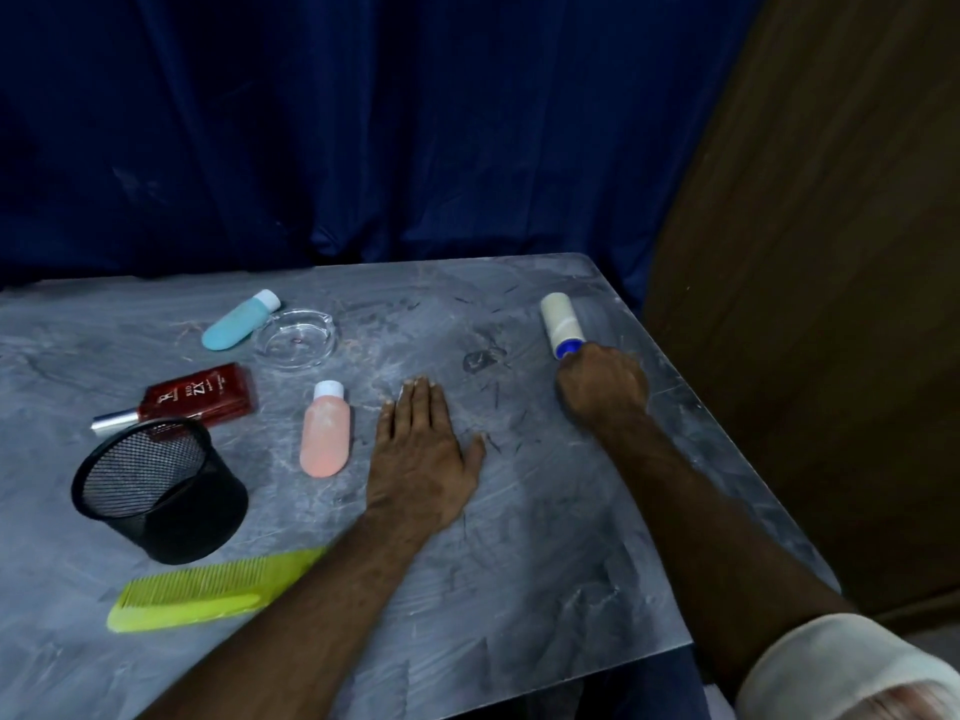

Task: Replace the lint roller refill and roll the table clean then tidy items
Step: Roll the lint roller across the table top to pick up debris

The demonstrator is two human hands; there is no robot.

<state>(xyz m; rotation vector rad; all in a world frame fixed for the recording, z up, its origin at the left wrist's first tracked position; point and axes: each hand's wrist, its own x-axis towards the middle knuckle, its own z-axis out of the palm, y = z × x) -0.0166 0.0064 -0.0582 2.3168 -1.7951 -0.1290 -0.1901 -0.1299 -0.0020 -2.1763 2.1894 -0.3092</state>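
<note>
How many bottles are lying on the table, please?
3, all on their sides: a blue bottle beside the glass dish, a red bottle behind the mesh cup, and a pink bottle by the left hand.

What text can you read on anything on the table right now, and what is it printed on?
"RED ZX": on the label of the red bottle, lying on its side.
Logo and smaller lines on that same label: too small and blurred to read.
Blue bottle, pink bottle, lint roller, comb: no visible text.
</note>
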